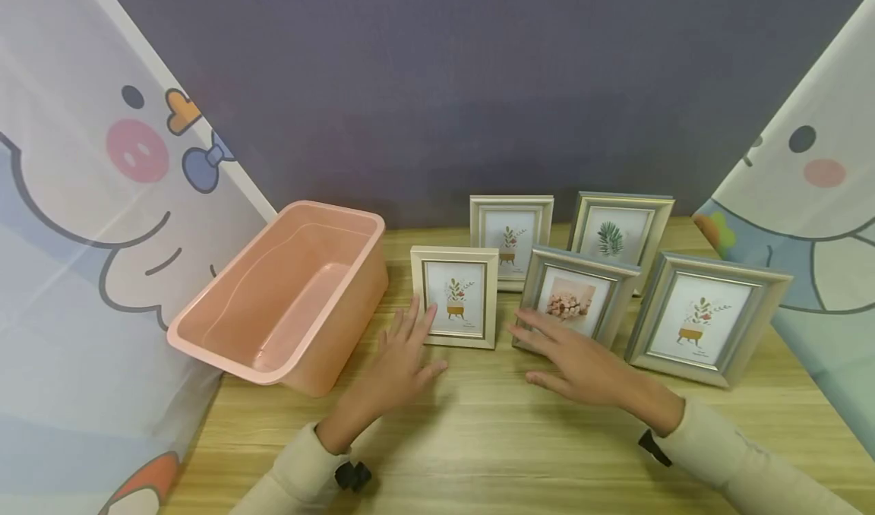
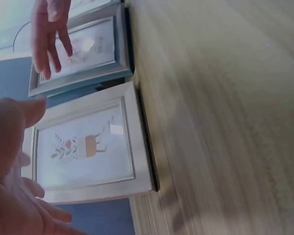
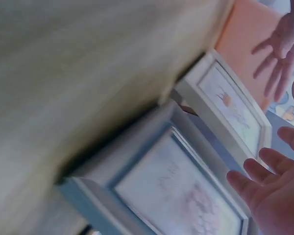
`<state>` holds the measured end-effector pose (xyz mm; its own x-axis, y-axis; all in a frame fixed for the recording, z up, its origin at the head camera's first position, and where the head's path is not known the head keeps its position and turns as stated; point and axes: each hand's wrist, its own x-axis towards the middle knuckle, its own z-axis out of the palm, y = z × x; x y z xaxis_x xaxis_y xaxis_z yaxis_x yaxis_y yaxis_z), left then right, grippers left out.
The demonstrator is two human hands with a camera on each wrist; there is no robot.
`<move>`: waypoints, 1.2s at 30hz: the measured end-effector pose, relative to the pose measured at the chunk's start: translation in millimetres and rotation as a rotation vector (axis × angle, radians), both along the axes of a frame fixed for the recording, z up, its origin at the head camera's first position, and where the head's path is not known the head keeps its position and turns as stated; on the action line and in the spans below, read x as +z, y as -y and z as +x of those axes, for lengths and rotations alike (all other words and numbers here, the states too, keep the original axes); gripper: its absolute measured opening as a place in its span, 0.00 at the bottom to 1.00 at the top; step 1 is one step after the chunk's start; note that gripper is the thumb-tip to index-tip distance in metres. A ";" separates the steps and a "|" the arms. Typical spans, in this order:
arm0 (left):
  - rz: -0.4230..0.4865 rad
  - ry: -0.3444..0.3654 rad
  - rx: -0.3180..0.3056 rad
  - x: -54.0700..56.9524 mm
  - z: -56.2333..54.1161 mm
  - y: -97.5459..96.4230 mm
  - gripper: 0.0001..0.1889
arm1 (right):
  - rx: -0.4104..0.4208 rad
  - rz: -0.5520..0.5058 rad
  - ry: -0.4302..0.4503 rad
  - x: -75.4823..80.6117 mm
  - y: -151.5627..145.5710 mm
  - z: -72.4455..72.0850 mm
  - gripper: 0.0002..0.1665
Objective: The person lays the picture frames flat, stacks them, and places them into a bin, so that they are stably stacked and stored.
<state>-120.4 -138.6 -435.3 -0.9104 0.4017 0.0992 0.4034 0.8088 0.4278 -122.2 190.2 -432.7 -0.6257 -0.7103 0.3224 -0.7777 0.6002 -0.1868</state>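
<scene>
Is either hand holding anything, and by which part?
Nothing is held: the left hand is open near the front cream frame, the right hand open near the pink-flower frame.

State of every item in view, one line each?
Pink bin: upright, open-topped
Cream front frame: standing
Pink-picture frame: standing, partly hidden
Left rear frame: standing, partly hidden
Right rear frame: standing, partly hidden
Rightmost frame: standing
Left hand: fingers extended, holding nothing
Right hand: fingers extended, holding nothing
</scene>
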 end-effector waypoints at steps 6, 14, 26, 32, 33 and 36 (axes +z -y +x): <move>0.236 -0.008 0.064 5.3 -14.2 3.9 0.49 | -0.009 -0.103 -0.009 22.1 11.7 -14.3 0.41; 0.488 0.006 0.173 4.1 -30.9 5.4 0.47 | -0.057 -0.197 0.010 46.3 36.3 -37.2 0.36; 0.693 0.154 0.264 -13.7 -55.5 6.7 0.37 | -0.181 -0.301 0.008 64.2 78.5 -78.2 0.28; 0.738 0.209 0.284 -22.2 -60.1 4.7 0.32 | -0.229 -0.266 0.001 63.0 88.2 -93.5 0.24; 0.744 0.212 0.291 -23.9 -60.5 4.1 0.32 | -0.235 -0.259 0.003 62.8 89.3 -95.2 0.23; 0.762 0.204 0.305 -28.4 -62.0 1.6 0.30 | -0.247 -0.251 0.014 61.8 92.0 -99.1 0.20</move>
